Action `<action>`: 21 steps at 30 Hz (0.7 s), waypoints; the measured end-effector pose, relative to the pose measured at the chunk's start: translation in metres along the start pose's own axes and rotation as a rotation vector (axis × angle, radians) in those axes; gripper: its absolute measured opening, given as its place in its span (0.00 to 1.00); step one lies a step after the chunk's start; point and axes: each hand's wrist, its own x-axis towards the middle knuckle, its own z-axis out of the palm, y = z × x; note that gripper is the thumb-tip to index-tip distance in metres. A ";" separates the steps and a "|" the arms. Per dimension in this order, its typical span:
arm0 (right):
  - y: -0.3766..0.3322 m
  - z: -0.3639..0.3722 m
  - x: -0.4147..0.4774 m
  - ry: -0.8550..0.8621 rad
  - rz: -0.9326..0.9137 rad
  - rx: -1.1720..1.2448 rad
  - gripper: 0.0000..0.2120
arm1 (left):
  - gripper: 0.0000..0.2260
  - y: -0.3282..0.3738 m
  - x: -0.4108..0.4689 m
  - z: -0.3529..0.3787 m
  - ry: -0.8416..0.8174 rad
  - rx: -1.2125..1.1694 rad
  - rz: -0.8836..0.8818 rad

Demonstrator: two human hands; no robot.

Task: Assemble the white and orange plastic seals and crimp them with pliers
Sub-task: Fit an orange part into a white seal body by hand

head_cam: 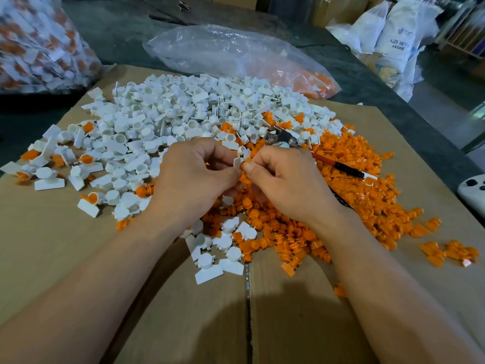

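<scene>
Head-cam view, looking down at a work surface. Two bare forearms reach in from the bottom edge, and both hands meet at centre, above the spot where two heaps of parts run together.

The left hand (194, 177) has its fingers curled, thumb and forefinger pinching a white seal body (238, 162) by its flat tab. The right hand (286, 185), fingers also curled tight, pinches an orange insert (246, 160) up against the white piece. Only a sliver of orange shows between the thumbs, so can't tell how far it is seated.

The pliers (282, 139) lie on the parts just behind the right hand. The head is partly buried and the red-and-black handles pass behind the knuckles.

The white pile (183, 109) sits left and back, the orange pile (354, 185) to the right, both on flattened cardboard (52, 245).

A clear plastic bag (223, 51) lies behind them (a few orange bits inside). A second bag (39, 43), top left and cut off by the frame, holds white and orange pieces, blurred. A white object (472, 190) at the right edge is cut off and can't be identified.

Text: a white sack (399, 35) top right reads approx. "ABS RESIN"; the rest is too small to read.
</scene>
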 end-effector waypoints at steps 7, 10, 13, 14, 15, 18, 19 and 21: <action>-0.001 0.001 0.000 -0.015 -0.042 -0.037 0.12 | 0.10 -0.001 -0.002 0.000 0.026 0.050 0.025; 0.000 0.000 -0.001 -0.001 -0.113 -0.117 0.09 | 0.10 0.000 -0.003 0.000 0.017 0.029 0.017; 0.000 0.002 -0.002 0.012 -0.169 -0.221 0.08 | 0.09 0.000 -0.003 0.000 0.024 0.011 0.017; 0.000 0.002 -0.002 0.016 -0.173 -0.248 0.08 | 0.10 0.000 -0.004 0.000 0.028 0.010 0.018; -0.001 0.002 -0.001 0.019 -0.174 -0.255 0.08 | 0.10 0.000 -0.004 0.000 0.031 0.011 0.020; -0.001 0.002 0.000 -0.001 -0.084 -0.085 0.09 | 0.09 0.001 -0.004 0.000 0.037 0.030 0.034; -0.001 0.002 0.001 -0.002 -0.055 -0.023 0.09 | 0.09 0.001 -0.004 0.000 0.040 0.038 0.040; 0.000 0.003 -0.001 0.008 -0.078 -0.037 0.09 | 0.09 0.000 -0.004 -0.001 0.043 0.046 0.045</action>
